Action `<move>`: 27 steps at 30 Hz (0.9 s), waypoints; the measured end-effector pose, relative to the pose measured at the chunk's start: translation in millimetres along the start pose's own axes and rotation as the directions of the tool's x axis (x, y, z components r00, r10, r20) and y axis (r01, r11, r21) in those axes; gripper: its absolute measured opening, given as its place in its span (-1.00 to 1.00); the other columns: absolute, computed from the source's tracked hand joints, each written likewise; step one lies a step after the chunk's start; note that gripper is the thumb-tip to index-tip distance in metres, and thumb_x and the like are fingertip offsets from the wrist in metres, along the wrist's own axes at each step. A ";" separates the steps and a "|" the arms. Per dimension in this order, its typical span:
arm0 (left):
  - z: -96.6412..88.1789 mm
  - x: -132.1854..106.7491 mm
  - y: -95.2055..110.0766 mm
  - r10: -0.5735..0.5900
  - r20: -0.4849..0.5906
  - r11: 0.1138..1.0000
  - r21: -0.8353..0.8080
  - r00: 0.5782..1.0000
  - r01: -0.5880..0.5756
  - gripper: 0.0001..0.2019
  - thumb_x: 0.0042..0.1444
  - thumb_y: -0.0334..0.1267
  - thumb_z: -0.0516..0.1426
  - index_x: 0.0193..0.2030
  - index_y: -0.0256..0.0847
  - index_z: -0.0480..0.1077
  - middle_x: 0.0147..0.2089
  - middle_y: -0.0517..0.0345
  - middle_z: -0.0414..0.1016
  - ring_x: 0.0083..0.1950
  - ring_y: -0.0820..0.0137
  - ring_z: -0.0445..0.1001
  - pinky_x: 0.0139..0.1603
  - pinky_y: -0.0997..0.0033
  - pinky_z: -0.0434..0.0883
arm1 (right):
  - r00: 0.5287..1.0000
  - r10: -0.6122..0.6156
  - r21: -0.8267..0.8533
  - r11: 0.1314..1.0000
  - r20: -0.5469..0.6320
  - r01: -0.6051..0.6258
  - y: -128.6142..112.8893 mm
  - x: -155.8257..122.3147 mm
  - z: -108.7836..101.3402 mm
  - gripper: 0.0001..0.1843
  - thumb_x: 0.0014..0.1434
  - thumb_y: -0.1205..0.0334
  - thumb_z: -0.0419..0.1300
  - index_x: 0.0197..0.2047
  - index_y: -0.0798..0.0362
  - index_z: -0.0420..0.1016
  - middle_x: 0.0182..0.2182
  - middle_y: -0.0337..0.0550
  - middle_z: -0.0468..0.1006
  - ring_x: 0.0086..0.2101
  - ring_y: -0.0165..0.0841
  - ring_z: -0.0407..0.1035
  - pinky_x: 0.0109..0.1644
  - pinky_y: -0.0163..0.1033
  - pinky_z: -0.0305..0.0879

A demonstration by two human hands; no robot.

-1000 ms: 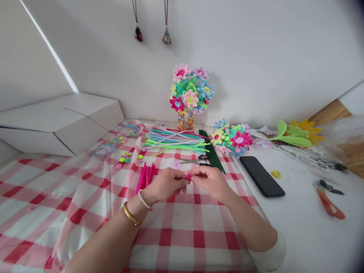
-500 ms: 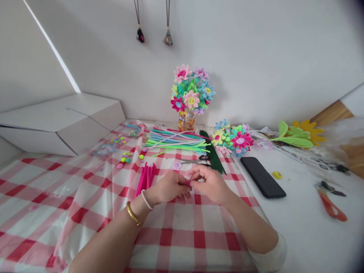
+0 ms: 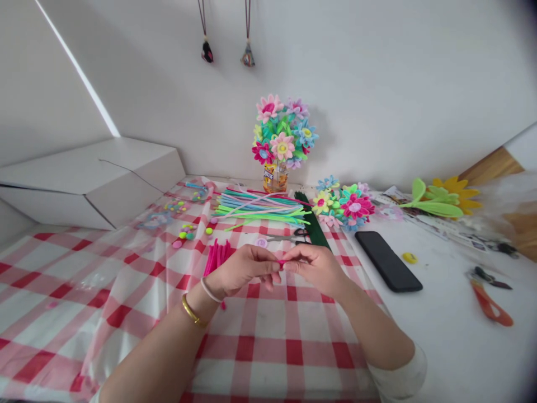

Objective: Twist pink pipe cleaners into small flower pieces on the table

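Observation:
Over the red-and-white checked tablecloth (image 3: 247,347), my left hand (image 3: 251,267) and my right hand (image 3: 312,270) meet fingertip to fingertip. Both are closed in a pinch on a small piece of hot-pink pipe cleaner (image 3: 281,262); most of it is hidden by the fingers. A bundle of hot-pink pipe cleaners (image 3: 218,254) lies beside and partly behind my left hand. Just beyond the hands are a lilac disc (image 3: 262,243) and scissors (image 3: 279,238) with black handles.
Behind lie coloured pipe cleaners (image 3: 260,207) and dark green stems (image 3: 316,229). A vase of fuzzy flowers (image 3: 276,178) stands at the wall, more flowers (image 3: 346,204) to its right. A phone (image 3: 388,262) and orange-handled pliers (image 3: 490,302) lie right; a white box (image 3: 126,187) stands left.
Both hands have risen slightly and shifted a little, the right one turning so its fingertips press against the left's. The pink piece stays pinched between them.

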State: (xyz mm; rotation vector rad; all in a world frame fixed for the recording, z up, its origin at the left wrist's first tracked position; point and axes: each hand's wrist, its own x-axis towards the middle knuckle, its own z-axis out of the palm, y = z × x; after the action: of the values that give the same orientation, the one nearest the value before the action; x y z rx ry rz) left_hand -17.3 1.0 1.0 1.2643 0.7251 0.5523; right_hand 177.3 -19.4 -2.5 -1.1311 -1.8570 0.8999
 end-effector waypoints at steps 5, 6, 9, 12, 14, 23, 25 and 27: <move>2.8 0.7 0.0 -0.007 -0.058 0.991 -0.132 0.998 -0.001 -0.78 -0.11 -0.24 0.25 -0.36 -0.37 0.47 -0.49 0.08 0.50 -0.58 0.52 0.41 -0.51 0.52 0.33 | 0.986 -0.143 -0.087 0.987 -0.085 0.135 0.6 -0.8 2.4 -0.91 0.07 0.28 0.20 -0.31 -0.05 0.50 -0.38 -0.25 0.57 -0.36 -0.39 0.45 -0.27 -0.30 0.34; 3.7 0.8 0.3 -0.010 -0.073 0.987 -0.159 0.997 -0.002 -0.78 -0.12 -0.25 0.26 -0.36 -0.37 0.47 -0.50 0.09 0.49 -0.58 0.53 0.40 -0.52 0.53 0.32 | 0.981 -0.169 -0.113 0.981 -0.092 0.158 0.2 -1.1 2.5 -0.91 0.08 0.28 0.20 -0.30 -0.05 0.50 -0.38 -0.25 0.56 -0.36 -0.39 0.44 -0.27 -0.30 0.35; 6.8 1.6 1.2 -0.025 -0.152 0.975 -0.224 0.988 -0.010 -0.79 -0.15 -0.28 0.28 -0.37 -0.37 0.47 -0.55 0.14 0.45 -0.60 0.56 0.35 -0.56 0.56 0.28 | 0.968 -0.231 -0.183 0.960 -0.094 0.211 -0.1 -1.6 2.8 -0.91 0.09 0.27 0.19 -0.29 -0.05 0.50 -0.39 -0.23 0.55 -0.37 -0.38 0.44 -0.29 -0.29 0.36; 9.1 3.0 0.9 -0.048 -0.216 0.966 -0.258 0.975 -0.010 -0.81 -0.16 -0.29 0.28 -0.42 -0.37 0.45 -0.61 0.18 0.41 -0.62 0.59 0.31 -0.62 0.60 0.21 | 0.949 -0.301 -0.246 0.931 -0.097 0.270 0.9 -1.2 3.9 -0.90 0.09 0.25 0.20 -0.28 -0.04 0.49 -0.38 -0.20 0.55 -0.37 -0.36 0.45 -0.28 -0.27 0.37; 10.2 3.9 -0.1 -0.052 -0.229 0.964 -0.266 0.972 -0.011 -0.82 -0.15 -0.28 0.27 -0.44 -0.36 0.43 -0.63 0.20 0.38 -0.63 0.61 0.28 -0.64 0.63 0.17 | 0.930 -0.353 -0.289 0.905 -0.101 0.312 1.8 -0.6 5.0 -0.91 0.09 0.25 0.20 -0.28 -0.01 0.49 -0.39 -0.18 0.55 -0.36 -0.34 0.45 -0.27 -0.25 0.38; 12.1 2.8 0.2 -0.025 -0.180 0.973 -0.228 0.983 -0.017 -0.80 -0.15 -0.26 0.26 -0.42 -0.35 0.42 -0.56 0.18 0.42 -0.59 0.59 0.32 -0.58 0.60 0.22 | 0.872 -0.478 -0.424 0.815 -0.104 0.396 4.3 0.4 4.6 -0.90 0.13 0.28 0.15 -0.27 -0.02 0.48 -0.41 -0.17 0.55 -0.36 -0.34 0.44 -0.27 -0.23 0.39; 11.8 3.5 0.1 -0.019 -0.200 0.974 -0.225 0.980 -0.027 -0.81 -0.16 -0.27 0.27 -0.44 -0.36 0.42 -0.58 0.19 0.41 -0.61 0.59 0.30 -0.59 0.60 0.20 | 0.869 -0.487 -0.447 0.800 -0.091 0.401 3.6 0.3 4.7 -0.89 0.14 0.28 0.14 -0.27 0.00 0.49 -0.41 -0.15 0.56 -0.35 -0.32 0.43 -0.26 -0.22 0.38; 11.4 4.2 -0.2 -0.023 -0.229 0.971 -0.238 0.973 -0.033 -0.82 -0.17 -0.27 0.27 -0.46 -0.35 0.42 -0.61 0.20 0.39 -0.63 0.60 0.28 -0.62 0.60 0.16 | 0.870 -0.489 -0.458 0.790 -0.070 0.407 2.9 0.3 5.1 -0.88 0.15 0.27 0.13 -0.26 0.01 0.49 -0.40 -0.13 0.56 -0.35 -0.32 0.43 -0.26 -0.21 0.38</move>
State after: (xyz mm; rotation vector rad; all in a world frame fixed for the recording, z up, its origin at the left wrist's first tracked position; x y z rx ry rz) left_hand -5.9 -3.4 1.7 0.9853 0.8217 0.7765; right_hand 173.9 -19.0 -7.2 -0.9085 -2.0934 0.0999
